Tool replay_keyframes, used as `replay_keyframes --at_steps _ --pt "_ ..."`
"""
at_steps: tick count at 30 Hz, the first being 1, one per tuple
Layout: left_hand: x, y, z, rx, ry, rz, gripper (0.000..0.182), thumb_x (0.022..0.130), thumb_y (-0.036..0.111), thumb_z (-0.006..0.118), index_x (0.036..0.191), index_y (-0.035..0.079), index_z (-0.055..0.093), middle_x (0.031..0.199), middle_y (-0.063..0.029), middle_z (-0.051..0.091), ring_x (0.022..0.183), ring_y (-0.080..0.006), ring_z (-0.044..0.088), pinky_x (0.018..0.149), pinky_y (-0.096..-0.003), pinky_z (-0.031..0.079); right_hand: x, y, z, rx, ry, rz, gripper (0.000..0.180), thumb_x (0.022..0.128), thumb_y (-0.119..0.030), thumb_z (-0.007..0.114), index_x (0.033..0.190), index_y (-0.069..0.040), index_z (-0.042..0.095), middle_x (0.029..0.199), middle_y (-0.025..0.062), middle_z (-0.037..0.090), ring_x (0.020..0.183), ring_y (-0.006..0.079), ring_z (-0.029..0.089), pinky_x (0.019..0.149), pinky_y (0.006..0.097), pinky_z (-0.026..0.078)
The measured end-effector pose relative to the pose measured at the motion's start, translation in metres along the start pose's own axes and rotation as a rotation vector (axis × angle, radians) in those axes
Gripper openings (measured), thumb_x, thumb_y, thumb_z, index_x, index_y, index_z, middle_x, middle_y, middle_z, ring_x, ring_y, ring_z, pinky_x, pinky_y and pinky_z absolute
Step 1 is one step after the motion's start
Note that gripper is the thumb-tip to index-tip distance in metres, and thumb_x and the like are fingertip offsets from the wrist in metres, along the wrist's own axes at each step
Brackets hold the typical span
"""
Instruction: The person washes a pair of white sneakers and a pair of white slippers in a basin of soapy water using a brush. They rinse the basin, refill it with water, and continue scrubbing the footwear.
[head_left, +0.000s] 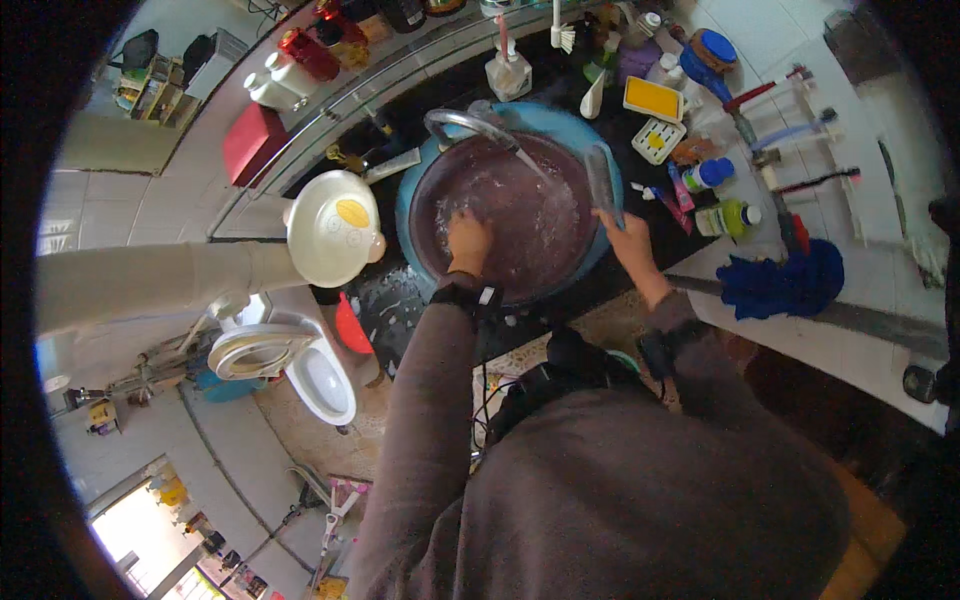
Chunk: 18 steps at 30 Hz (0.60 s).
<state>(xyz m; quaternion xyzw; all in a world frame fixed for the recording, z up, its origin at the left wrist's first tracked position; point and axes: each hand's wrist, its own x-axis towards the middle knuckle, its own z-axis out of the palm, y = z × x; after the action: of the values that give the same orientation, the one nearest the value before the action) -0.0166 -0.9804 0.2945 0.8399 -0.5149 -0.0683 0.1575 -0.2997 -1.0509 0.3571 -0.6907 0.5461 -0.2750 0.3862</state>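
A dark maroon basin (525, 232) sits within a wider blue basin (536, 116) on the black counter. Water from a curved chrome faucet (469, 120) runs into it, and white foam or splashes show inside. My left hand (469, 238) reaches down into the maroon basin at its left side; the fingertips are blurred, so whether they grip anything is unclear. At the right rim, my right hand (631, 244) holds the handle of a long grey brush-like tool (600, 180), its head lying along the rim.
A white bowl-like basin (322, 240) with a yellow decoration stands left. Soap dishes (658, 140), bottles (709, 174) and tubes line the counter's right side. A blue cloth (784, 281) hangs at the right wall. A toilet (322, 379) and a red dustpan-like object (352, 326) are lower left.
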Motion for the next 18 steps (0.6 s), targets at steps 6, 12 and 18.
replay_keyframes --at_steps 6,12,18 --pt "0.025 -0.001 0.048 0.083 -0.576 0.304 0.036 0.081 0.036 0.056 0.097 0.005 0.063 0.089 -0.0178 0.064 0.086 -0.0349 0.063 0.072 -0.0453 0.051 -0.009 -0.004 -0.034 -0.046 -0.11 0.11 0.026 0.087 -0.025 0.06 0.104 -0.006 0.067 0.059 0.0083 0.056 0.053 0.0124 0.051 0.052 0.0303 0.04" --pt "0.026 -0.008 0.044 0.101 -0.652 0.348 0.032 0.08 0.026 0.06 0.107 0.008 0.056 0.083 -0.0158 0.066 0.077 -0.0357 0.064 0.064 -0.0476 0.051 0.064 -0.029 -0.022 -0.12 -0.12 -0.185 0.031 0.085 -0.026 0.06 0.101 0.001 0.064 0.089 0.0227 0.064 0.083 0.039 0.062 0.071 0.0403 0.048" --pt "-0.006 -0.003 -0.016 -0.142 -0.214 0.134 0.026 0.084 0.019 0.054 0.109 0.014 0.06 0.089 -0.0163 0.064 0.082 -0.0363 0.061 0.072 -0.0458 0.049 0.172 -0.075 0.056 -0.038 -0.225 -0.473 0.031 0.088 -0.03 0.057 0.102 -0.003 0.064 0.088 0.022 0.062 0.082 0.0375 0.061 0.068 0.0395 0.047"
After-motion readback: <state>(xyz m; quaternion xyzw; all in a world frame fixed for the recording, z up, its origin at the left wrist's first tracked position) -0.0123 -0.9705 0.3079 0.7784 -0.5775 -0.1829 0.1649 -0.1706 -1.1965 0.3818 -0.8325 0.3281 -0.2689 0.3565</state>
